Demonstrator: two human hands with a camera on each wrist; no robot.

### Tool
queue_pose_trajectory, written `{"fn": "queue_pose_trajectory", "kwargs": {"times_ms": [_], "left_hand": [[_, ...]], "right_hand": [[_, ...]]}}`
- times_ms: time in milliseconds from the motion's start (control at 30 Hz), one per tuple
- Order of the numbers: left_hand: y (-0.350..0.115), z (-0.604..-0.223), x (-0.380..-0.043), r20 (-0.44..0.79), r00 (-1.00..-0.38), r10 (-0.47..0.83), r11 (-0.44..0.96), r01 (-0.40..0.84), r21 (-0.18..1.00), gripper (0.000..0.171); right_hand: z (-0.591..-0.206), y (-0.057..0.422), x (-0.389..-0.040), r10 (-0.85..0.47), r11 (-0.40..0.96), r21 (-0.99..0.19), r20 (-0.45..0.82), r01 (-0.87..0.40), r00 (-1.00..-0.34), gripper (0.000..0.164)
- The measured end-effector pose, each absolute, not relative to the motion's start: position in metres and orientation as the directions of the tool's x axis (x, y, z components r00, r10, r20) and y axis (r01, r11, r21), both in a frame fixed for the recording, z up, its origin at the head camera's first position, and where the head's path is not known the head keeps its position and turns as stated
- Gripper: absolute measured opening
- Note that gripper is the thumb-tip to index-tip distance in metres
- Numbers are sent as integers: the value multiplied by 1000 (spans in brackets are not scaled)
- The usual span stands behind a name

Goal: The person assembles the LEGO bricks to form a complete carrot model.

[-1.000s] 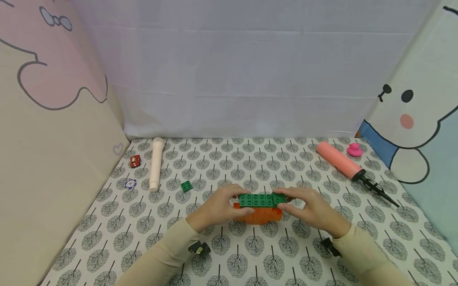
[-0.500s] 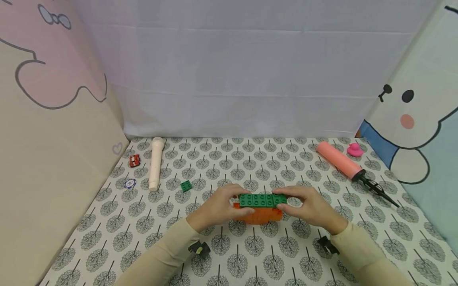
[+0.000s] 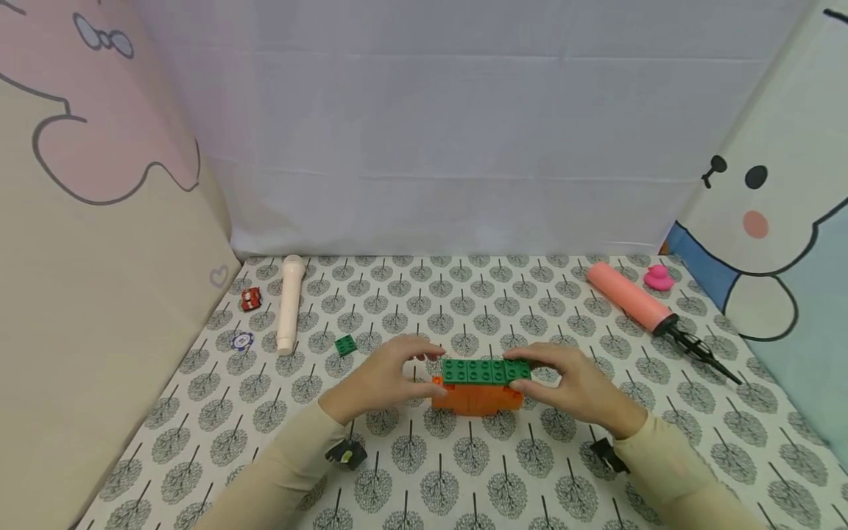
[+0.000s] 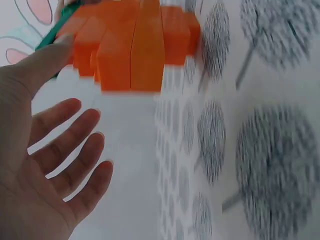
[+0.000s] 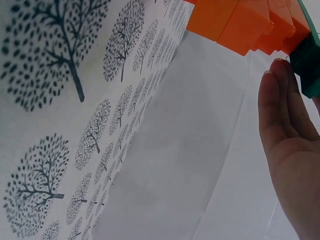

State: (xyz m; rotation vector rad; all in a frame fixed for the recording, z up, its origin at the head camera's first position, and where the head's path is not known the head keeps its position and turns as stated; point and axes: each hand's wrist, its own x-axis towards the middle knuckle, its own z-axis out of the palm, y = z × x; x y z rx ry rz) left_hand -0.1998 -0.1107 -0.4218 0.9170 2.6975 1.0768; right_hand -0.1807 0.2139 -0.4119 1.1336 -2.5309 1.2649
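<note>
A row of green toy bricks (image 3: 473,372) tops a structure of orange toy bricks (image 3: 477,400), which stands on the tablecloth in front of me in the head view. My right hand (image 3: 576,386) pinches the right-end green brick (image 3: 517,370) between thumb and fingers; the right wrist view shows fingers against this green brick (image 5: 306,62). On the other side my left hand (image 3: 384,377) has its fingers spread apart at the left end of the row. In the left wrist view, its thumb lies near the orange bricks (image 4: 132,45); whether it touches them I cannot tell.
A loose green brick (image 3: 345,344) lies left of the hands. Farther left are a white microphone-shaped stick (image 3: 289,305), a red toy car (image 3: 251,299) and a blue-white chip (image 3: 242,341). At right lie a pink-and-black hand pump (image 3: 629,298) and pink duck (image 3: 659,277).
My left hand has let go of the green row's left end and moved a little to the left. The right hand and the brick structure have stayed nearly in place.
</note>
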Motion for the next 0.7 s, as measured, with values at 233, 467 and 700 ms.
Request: {"fn": "queue_pose_trajectory", "kwargs": {"times_ms": [233, 467, 700], "left_hand": [[-166, -431, -213, 133, -932, 337, 762, 353, 543, 57], [-202, -447, -228, 96, -983, 155, 859, 182, 478, 61], [-214, -454, -233, 62, -993, 102, 890, 118, 439, 55]], "right_hand": [[-412, 213, -180, -574, 385, -646, 391, -659, -720, 44], [-412, 213, -180, -576, 388, -645, 388, -658, -720, 43], [-412, 212, -178, -563, 399, -662, 369, -634, -739, 43]]}}
